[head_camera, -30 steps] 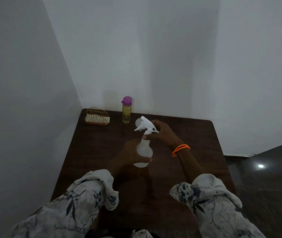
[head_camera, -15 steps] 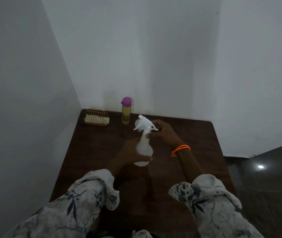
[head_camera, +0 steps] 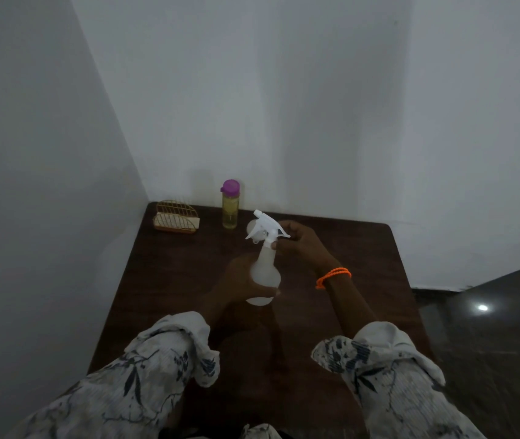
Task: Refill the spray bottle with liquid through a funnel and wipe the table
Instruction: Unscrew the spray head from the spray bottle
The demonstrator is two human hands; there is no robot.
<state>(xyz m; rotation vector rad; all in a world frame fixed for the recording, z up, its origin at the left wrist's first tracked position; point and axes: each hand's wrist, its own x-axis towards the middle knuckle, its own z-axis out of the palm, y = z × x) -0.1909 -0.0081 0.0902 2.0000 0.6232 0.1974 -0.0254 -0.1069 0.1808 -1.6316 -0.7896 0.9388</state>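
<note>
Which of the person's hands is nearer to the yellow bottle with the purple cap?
The right hand. It pinches the spray bottle at its neck, not far from the yellow bottle. The left hand grips the spray bottle's body, lower and closer to the person.

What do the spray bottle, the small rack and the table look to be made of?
Spray bottle: frosted, translucent white plastic body with an opaque white plastic trigger head. Rack: thin gold-toned wire, probably metal, judging by its open bars. Table: dark brown, faint grain, likely wood or a wood-look laminate.
</note>
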